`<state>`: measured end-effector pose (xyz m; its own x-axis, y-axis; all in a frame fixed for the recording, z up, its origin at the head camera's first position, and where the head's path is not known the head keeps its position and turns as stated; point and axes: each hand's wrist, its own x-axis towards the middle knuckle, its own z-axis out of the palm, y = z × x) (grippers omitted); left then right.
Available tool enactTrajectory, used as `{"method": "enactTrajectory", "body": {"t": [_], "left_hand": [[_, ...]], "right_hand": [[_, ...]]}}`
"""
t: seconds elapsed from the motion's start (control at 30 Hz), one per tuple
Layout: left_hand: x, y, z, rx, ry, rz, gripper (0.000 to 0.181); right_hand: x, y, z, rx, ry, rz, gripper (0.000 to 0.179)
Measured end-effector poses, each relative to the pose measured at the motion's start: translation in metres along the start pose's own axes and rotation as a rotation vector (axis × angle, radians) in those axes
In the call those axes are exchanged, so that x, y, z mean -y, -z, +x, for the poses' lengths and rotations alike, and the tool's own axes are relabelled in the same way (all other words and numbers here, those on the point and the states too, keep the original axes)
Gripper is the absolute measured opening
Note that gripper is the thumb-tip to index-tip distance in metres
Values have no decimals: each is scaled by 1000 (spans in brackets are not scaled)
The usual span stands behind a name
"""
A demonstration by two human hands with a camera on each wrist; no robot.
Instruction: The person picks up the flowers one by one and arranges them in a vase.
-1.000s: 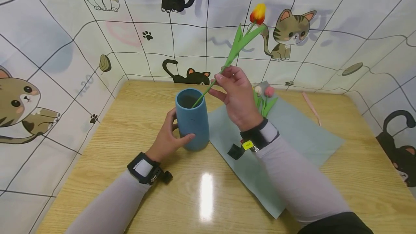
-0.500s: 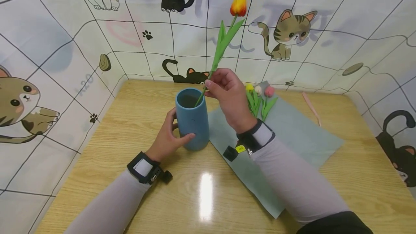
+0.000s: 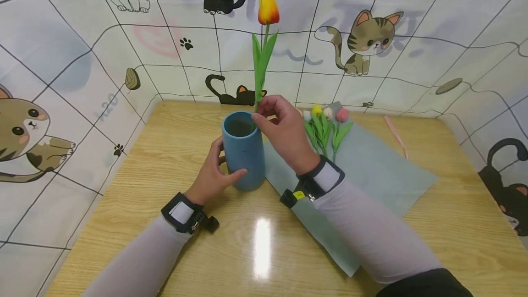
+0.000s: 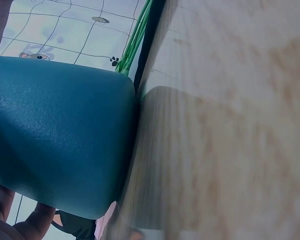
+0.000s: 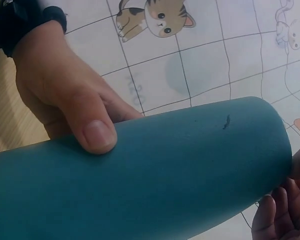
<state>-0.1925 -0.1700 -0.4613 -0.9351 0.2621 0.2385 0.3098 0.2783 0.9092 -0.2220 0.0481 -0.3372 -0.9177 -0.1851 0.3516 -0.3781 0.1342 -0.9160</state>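
Note:
A blue vase [image 3: 244, 159] stands upright on the wooden table. My left hand [image 3: 212, 171] grips its left side, thumb across the front; the left wrist view shows the vase [image 4: 65, 130] close up with fingers [image 4: 40, 220] round it. My right hand [image 3: 284, 129] pinches the stem of a red-and-yellow tulip [image 3: 268, 9] just above the rim. The tulip is nearly upright, its lower stem inside the vase mouth. In the right wrist view, my right fingers [image 5: 272, 215] are right at the rim, and the left thumb [image 5: 99, 135] presses the vase's side.
Right of the vase, a grey-green wrapping sheet [image 3: 379, 178] lies on the table [image 3: 198, 260]. Several tulips, including a yellow one [image 3: 316, 110] and a pink one [image 3: 342, 114], lie on it. A pink strip [image 3: 396, 136] is farther right. A cat-print backdrop [image 3: 288, 54] surrounds the table.
My right hand has moved left and down toward the vase rim, tipping the tulip from a rightward slant to nearly upright. The left hand and vase have stayed put.

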Motion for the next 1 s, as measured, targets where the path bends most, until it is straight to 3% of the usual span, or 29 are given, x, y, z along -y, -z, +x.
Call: {"method": "enactTrajectory", "body": {"t": [0.53, 1.0], "left_hand": [[0, 1, -1, 9, 10, -6, 97], [-2, 1, -1, 4, 40, -10, 96]], "right_hand": [[-7, -1, -10, 8, 13, -72, 18], [-13, 4, -14, 34, -34, -3, 23]]}}
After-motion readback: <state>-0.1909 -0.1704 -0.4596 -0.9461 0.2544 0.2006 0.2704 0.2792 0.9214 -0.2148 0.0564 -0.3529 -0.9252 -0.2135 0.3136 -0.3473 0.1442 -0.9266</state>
